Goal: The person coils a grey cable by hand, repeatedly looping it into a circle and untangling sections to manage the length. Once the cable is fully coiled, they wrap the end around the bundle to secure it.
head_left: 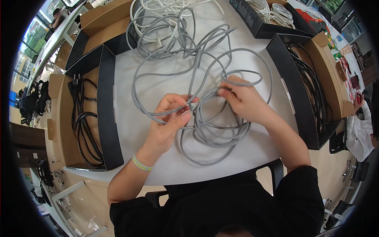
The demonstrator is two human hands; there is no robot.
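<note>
A long grey cable (pixel 221 136) lies in loose, overlapping loops on the white table (pixel 158 173) in front of me. My left hand (pixel 169 118), with a pale wristband, pinches a strand of it between thumb and fingers at the left of the loops. On the right, my right hand (pixel 242 96) is closed round several strands at the top of the coil. More grey loops run up from my hands and lie over a tangle of white cable (pixel 154 27) at the far side of the table.
Black boxes with black cables stand left (pixel 108 106) and right (pixel 290 91). An open box (pixel 106 33) is at the back left, and another (pixel 268 29) at the back right holds white cables. People sit at the far left (pixel 59 17) and at the right (pixel 361 130).
</note>
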